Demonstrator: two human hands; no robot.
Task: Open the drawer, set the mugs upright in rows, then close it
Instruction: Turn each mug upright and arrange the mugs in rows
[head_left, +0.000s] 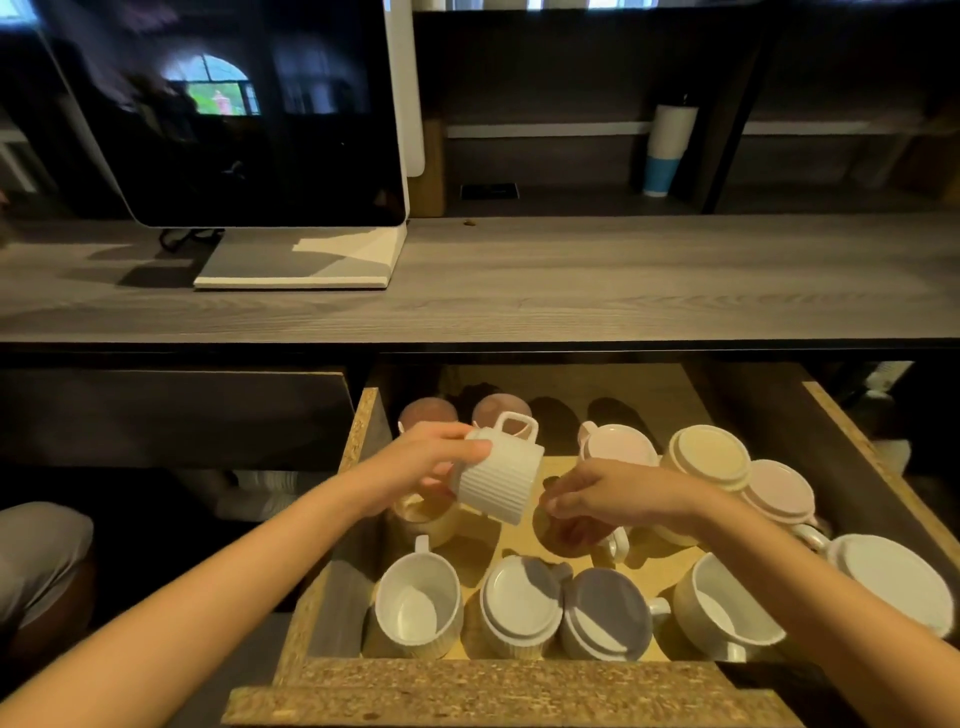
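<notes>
Gripping a white ribbed mug (498, 478) round its side, the left hand (415, 462) holds it tilted in the air above the open drawer (509, 675), with the handle pointing up and away. Just beside it, the right hand (608, 493) hovers low, its fingers curled over a mug that is partly hidden beneath it. Whether it grips anything I cannot tell. In the drawer's front row an upright white mug (415, 603) stands at the left. An upside-down mug (519, 603) sits just beside a second upside-down mug (608, 613), and another upright mug (727, 608) is at the right. Further back a cream mug (709, 457) and a pink mug (779, 491) stand base up. Two brown mugs (428, 413) sit near the rear. Above the drawer runs the grey wooden bench (571, 280), carrying a dark monitor (234, 114), with a white-and-blue cup (667, 150) behind.
</notes>
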